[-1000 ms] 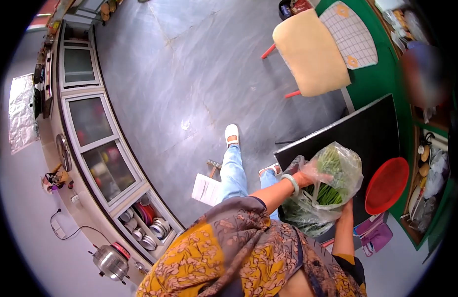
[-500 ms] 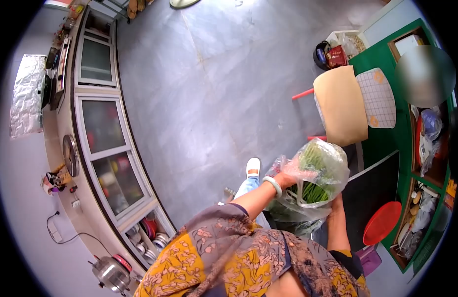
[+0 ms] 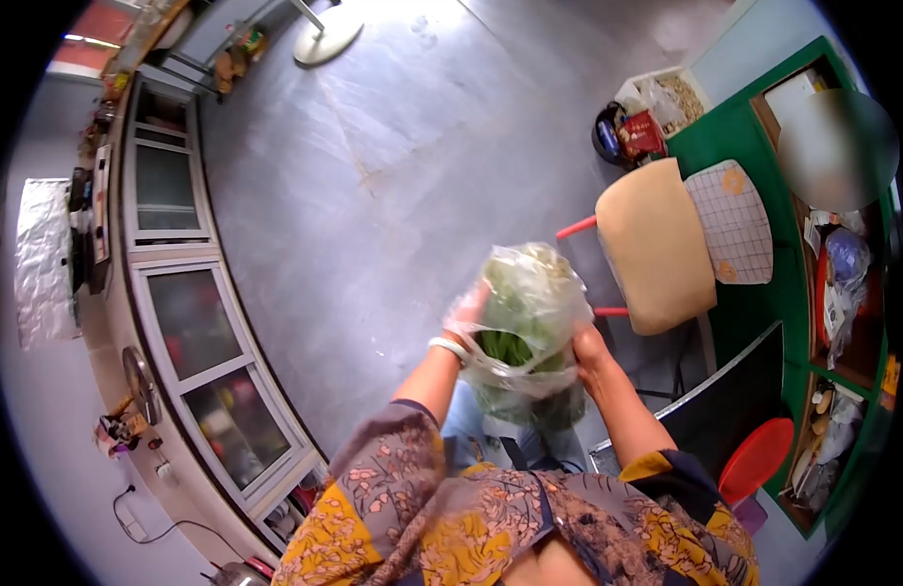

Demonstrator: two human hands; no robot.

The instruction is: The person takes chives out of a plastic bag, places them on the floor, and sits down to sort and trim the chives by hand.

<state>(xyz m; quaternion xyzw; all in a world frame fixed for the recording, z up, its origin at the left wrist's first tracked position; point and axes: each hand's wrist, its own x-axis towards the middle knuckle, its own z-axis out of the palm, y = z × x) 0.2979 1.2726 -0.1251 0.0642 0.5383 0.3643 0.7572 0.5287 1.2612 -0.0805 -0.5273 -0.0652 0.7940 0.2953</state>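
Looking down in the head view, a plastic bag (image 3: pixel 539 269) of green stalks (image 3: pixel 507 347) hangs in front of the person's body, above the jeans and over the floor (image 3: pixel 393 146). Both hands grasp it, 1 at each side: the left hand (image 3: pixel 465 314), with a pale bracelet (image 3: pixel 449 348) at the wrist, is partly veiled by plastic, so I cannot tell whether its fingers are inside or behind; the right hand (image 3: pixel 590 350) grips the other edge. Near the right hand, a chair (image 3: pixel 656 249) with 2 visible red legs takes up floor space, and beside it a dark panel (image 3: pixel 735 396) slants towards the right forearm, a red round basin (image 3: pixel 756 459) near its lower end. Green shelving (image 3: pixel 749 317) lines the right; glass-fronted cabinets (image 3: pixel 194 317) line the left, well apart from the bag. The bag is clear, crinkled and shiny, bulging to a rounded top; the stalks are slim and packed. The chair is smooth, tan and round-cornered, the floor grey and glossy, the foil sheet (image 3: pixel 46 264) at far left wrinkled.
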